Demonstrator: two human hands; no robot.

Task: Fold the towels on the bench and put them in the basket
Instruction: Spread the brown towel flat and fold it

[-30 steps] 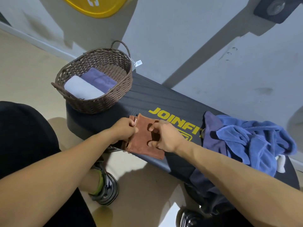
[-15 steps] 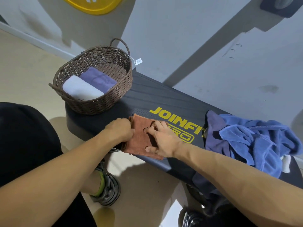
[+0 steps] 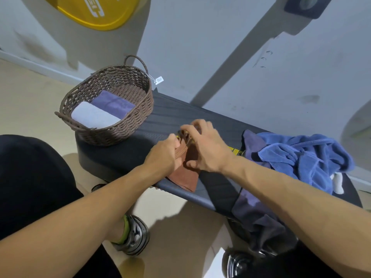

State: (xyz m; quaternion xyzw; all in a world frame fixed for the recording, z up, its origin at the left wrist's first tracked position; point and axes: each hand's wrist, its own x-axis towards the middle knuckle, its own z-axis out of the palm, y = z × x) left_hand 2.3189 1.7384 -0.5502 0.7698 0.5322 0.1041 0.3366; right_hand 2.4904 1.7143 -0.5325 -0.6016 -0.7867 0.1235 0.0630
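Centre of frame: a folded brown towel (image 3: 185, 173) is lying on the dark bench (image 3: 128, 151), its near corner overhanging the front edge. The left hand (image 3: 164, 155) is gripping the towel's left fold, fingers curled over it. The right hand (image 3: 202, 147) is arching above the towel's far edge, fingers bent and pinching the cloth there. Upper left, a brown wicker basket (image 3: 120, 129) is sitting on the bench end, holding a white towel (image 3: 92, 116) beside a purple towel (image 3: 113, 102). At right, blue towels (image 3: 301, 159) are lying heaped, unfolded.
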